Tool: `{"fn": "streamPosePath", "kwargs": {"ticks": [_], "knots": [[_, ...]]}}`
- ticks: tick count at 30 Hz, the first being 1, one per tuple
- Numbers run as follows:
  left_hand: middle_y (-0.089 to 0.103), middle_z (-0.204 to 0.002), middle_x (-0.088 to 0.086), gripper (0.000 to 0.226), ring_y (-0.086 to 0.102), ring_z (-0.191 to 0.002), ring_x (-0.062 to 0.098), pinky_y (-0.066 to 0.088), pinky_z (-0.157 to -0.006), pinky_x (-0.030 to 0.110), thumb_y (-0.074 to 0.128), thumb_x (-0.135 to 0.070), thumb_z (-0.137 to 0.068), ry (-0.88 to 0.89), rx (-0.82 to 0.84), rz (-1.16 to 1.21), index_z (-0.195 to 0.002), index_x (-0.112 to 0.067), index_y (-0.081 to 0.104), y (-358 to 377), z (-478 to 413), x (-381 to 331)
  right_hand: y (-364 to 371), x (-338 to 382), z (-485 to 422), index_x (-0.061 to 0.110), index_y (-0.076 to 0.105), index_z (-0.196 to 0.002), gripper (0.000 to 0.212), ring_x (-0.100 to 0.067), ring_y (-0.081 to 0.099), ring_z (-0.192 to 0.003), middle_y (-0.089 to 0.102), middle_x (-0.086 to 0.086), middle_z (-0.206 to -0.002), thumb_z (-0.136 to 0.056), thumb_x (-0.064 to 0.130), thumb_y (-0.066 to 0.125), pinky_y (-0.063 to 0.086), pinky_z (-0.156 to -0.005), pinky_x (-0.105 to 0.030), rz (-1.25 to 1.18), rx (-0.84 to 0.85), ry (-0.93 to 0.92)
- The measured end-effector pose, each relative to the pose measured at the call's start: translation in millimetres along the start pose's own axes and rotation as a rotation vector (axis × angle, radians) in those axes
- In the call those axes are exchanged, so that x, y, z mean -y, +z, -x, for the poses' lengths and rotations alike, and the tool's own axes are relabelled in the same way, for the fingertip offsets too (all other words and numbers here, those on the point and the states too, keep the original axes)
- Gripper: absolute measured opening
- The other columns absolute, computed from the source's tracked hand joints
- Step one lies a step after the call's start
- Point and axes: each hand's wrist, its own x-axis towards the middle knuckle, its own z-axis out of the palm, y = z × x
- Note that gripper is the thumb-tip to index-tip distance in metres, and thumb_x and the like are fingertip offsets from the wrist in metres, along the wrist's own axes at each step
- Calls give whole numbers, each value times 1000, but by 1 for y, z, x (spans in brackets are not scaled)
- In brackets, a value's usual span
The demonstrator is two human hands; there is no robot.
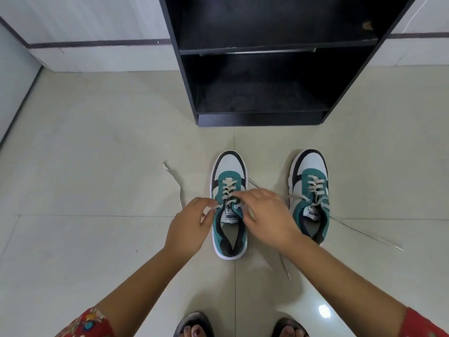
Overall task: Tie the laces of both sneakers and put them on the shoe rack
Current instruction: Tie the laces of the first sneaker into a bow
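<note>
Both arms are extended forward and down over the left sneaker [229,205] on the floor [97,166], near the black shoe rack [262,69]. A lace [176,183] is pinched by the left hand [188,224] fingers; right hand [267,215] fingers are curled at the eyelets, grip unclear. The right sneaker [309,193] lies untied.

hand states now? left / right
Left hand: closed, pinching the left sneaker's lace.
Right hand: over the same sneaker's eyelets; grip cannot be told.

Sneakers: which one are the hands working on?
The left sneaker. Both hands, left and right, are at its laces. The right sneaker stands untouched beside it, laces trailing loose on the floor.
</note>
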Motion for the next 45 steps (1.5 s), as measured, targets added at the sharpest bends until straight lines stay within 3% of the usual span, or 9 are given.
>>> {"fn": "streamPosePath", "kwargs": {"ticks": [4,8,14,29,33,36,39,41,45], "knots": [[64,-99,-10,19,60,-74,9,42,-62,15,51,-33,-92,46,1,-70,-108,-32,62,-4,-7,2,3,0,-7,25,57,-119,33,-24,60,-98,72,1,-98,-87,34,54,41,-92,-36,7,-55,52],[62,-93,-9,18,61,-71,11,39,-57,15,54,-32,-91,109,-60,-169,-101,-28,69,-8,-11,3,-2,0,-8,21,68,-92,18,-20,60,-90,72,3,-89,-86,32,56,41,-78,-31,-10,-78,75],[61,-93,-10,16,58,-69,13,33,-52,18,52,-29,-93,20,-172,-228,-92,-24,68,-18,-15,14,-8,-10,-6,15,56,-70,17,-19,57,-70,63,2,-74,-76,30,58,37,-57,-29,-168,-95,281],[54,-86,-15,13,55,-70,14,30,-52,17,53,-31,-92,-70,-148,-203,-86,-25,62,-11,-8,30,-7,-19,0,19,55,-69,14,-21,59,-68,61,3,-71,-77,30,57,43,-58,-29,-37,-96,359],[51,-102,-18,9,60,-74,12,41,-54,23,55,-35,-90,-50,-149,-138,-97,-30,58,-14,-4,29,4,-21,8,17,60,-90,10,-21,61,-85,63,0,-91,-84,24,55,52,-68,-35,13,-199,199],[50,-101,-19,17,58,-70,10,49,-61,30,52,-42,-90,-89,-264,35,-99,-28,53,-10,11,17,6,-13,21,18,59,-93,15,-18,52,-90,58,4,-92,-87,31,55,44,-78,-32,7,-394,151],[64,-94,-9,33,62,-81,15,51,-78,36,39,-49,-93,-243,-116,257,-95,-25,63,1,15,6,11,0,23,23,59,-82,33,-11,54,-76,58,11,-78,-91,49,40,41,-64,-27,-230,-141,326],[66,-99,-5,33,62,-92,13,49,-85,33,38,-44,-95,-281,-20,409,-98,-25,65,5,10,-3,19,2,16,23,63,-89,29,-11,60,-82,64,9,-85,-92,45,46,42,-65,-19,-610,-15,470],[64,-103,-6,21,57,-85,-6,42,-68,8,46,-32,-96,-338,83,711,-101,-24,64,0,0,-24,21,10,0,13,65,-90,7,-9,62,-89,67,3,-91,-89,12,58,47,-71,-9,-1115,-155,492]]}}
